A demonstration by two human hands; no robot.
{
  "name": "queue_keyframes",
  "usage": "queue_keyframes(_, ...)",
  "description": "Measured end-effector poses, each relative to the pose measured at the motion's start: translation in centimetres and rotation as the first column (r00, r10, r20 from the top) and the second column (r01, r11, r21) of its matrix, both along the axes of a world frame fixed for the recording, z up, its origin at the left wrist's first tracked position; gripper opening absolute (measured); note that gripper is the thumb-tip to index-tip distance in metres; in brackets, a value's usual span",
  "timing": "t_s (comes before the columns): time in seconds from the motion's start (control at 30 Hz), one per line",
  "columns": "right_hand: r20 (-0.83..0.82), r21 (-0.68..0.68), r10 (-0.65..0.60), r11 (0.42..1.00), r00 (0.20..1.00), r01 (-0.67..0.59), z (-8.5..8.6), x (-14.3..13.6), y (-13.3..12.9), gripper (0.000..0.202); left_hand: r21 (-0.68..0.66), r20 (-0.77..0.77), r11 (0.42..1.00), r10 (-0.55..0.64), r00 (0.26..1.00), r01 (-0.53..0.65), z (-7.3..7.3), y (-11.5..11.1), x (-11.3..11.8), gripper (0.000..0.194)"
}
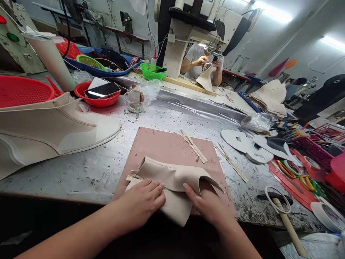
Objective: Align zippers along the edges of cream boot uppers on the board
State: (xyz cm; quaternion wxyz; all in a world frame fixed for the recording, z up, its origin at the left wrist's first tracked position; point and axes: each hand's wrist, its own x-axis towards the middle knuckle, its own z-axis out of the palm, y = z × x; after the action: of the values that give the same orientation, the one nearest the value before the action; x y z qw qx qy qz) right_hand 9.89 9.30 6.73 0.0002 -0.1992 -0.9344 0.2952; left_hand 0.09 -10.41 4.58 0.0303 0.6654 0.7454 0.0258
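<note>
A folded cream leather piece lies on the pink board and hangs over its near edge. My left hand presses on its left part beside a seam or zipper, fingers together. At the right end, my right hand grips the piece, thumb on top and the other fingers hidden under the folded flap. Two thin pale strips lie on the board behind the piece, and more strips rest to its right.
Stacked cream pieces and a red basket stand left. A phone lies on a red bowl. White rolls, scissors and a hammer lie right. Across the table, a person works at a sewing machine.
</note>
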Motion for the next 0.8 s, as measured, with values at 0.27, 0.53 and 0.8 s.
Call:
queue_keyframes(0.27, -0.214, 0.088, -0.105, 0.988, 0.971, 0.126, -3.7, -0.2, -1.0, 0.036, -0.140, 0.109, 0.990, 0.023, 0.994, -0.007, 1.5, 0.2, 0.4, 0.050)
queue_keyframes(0.53, -0.271, 0.298, -0.085, 0.940, 0.959, 0.167, -6.7, 0.1, -0.8, 0.046, -0.108, 0.071, 0.994, 0.014, 0.997, -0.007, 1.2, 0.9, 1.2, 0.059)
queue_keyframes(0.8, -0.216, 0.306, -0.046, 0.946, 0.975, 0.112, -5.2, -0.1, -1.3, 0.047, -0.122, 0.069, 0.993, 0.003, 0.998, 0.006, 1.2, 2.4, 2.0, 0.070)
